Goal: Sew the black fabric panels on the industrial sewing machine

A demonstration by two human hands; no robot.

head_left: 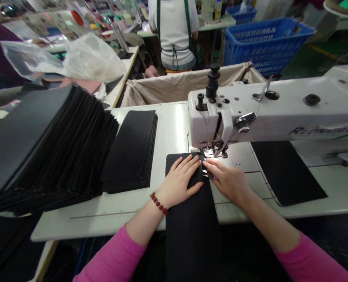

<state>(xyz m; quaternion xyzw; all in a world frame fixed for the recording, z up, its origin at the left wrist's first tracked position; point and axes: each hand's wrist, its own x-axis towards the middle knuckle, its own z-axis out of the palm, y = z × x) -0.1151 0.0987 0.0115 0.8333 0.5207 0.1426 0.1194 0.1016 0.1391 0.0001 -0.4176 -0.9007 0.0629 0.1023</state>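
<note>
A black fabric panel lies under the needle area of a white sewing machine and hangs over the table's front edge. My left hand rests flat on this panel, fingers stretched toward the presser foot. Beside it, my right hand has its fingertips at the panel's right edge, close to the foot. Small metal thread snips show under the right hand's curled fingers, their blades pointing left; the palm hides most of the handle.
A low pile of black panels lies left of the machine, next to a tall stack. Another black panel lies right, under the machine arm. Behind are a beige cloth-lined bin, a blue basket and a seated person.
</note>
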